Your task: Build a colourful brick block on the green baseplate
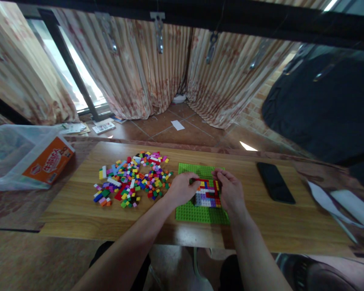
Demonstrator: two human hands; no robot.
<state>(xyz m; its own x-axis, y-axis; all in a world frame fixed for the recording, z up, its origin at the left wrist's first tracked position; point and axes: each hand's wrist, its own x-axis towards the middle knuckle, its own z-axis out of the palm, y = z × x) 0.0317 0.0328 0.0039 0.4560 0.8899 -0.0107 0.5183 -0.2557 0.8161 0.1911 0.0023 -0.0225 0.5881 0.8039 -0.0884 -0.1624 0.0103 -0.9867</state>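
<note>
A green studded baseplate [188, 216] lies on the wooden table, bearing a low block of building bricks [208, 199] in grey, purple, white, red, yellow and blue. My left hand [183, 189] is closed at the block's upper left corner, thumb and fingertips against the red bricks along its far edge. At the right side, my right hand [230, 190] is curled, with its fingertips drawn together near the upper right corner. It covers part of the block's right edge. Whether a small brick is between the right fingertips cannot be seen.
Left of the baseplate, many loose bricks [118, 182] are spread in a pile. A clear plastic bin [15, 161] with an orange label stands at far left. A black phone [275, 182] lies on the right of the table [87, 226], with white papers [330, 202] beyond.
</note>
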